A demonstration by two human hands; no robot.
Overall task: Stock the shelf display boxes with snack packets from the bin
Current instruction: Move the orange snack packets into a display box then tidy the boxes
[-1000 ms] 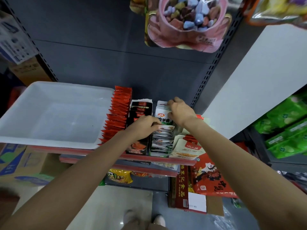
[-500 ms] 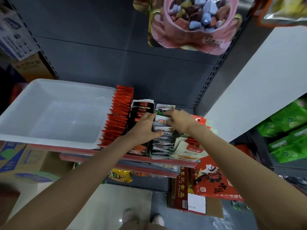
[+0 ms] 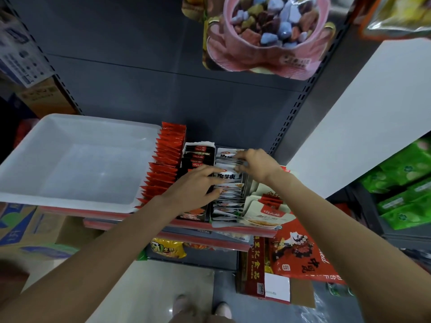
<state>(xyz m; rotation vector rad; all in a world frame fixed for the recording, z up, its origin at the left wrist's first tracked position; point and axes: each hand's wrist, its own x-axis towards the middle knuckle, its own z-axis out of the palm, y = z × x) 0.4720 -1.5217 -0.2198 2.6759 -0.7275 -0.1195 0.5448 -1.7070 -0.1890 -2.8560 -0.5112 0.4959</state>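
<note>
Both hands work one row of white packets (image 3: 227, 197) right of the bin (image 3: 70, 141): the left hand (image 3: 196, 185) lies flat-fingered on them, the right hand (image 3: 256, 164) pinches the far ones. Left stand two more rows, black packets (image 3: 198, 155) and red packets (image 3: 165, 164).

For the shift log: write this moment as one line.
left hand on white packets | right hand pinching rear packets | white bin looks empty

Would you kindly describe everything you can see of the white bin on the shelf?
The white bin is a wide, shallow, rectangular tray, seemingly plastic, with sloped walls and a flat rim. It looks empty. It sits level on the shelf's left side, its right edge against the row of red packets. Neither hand touches it.
</note>
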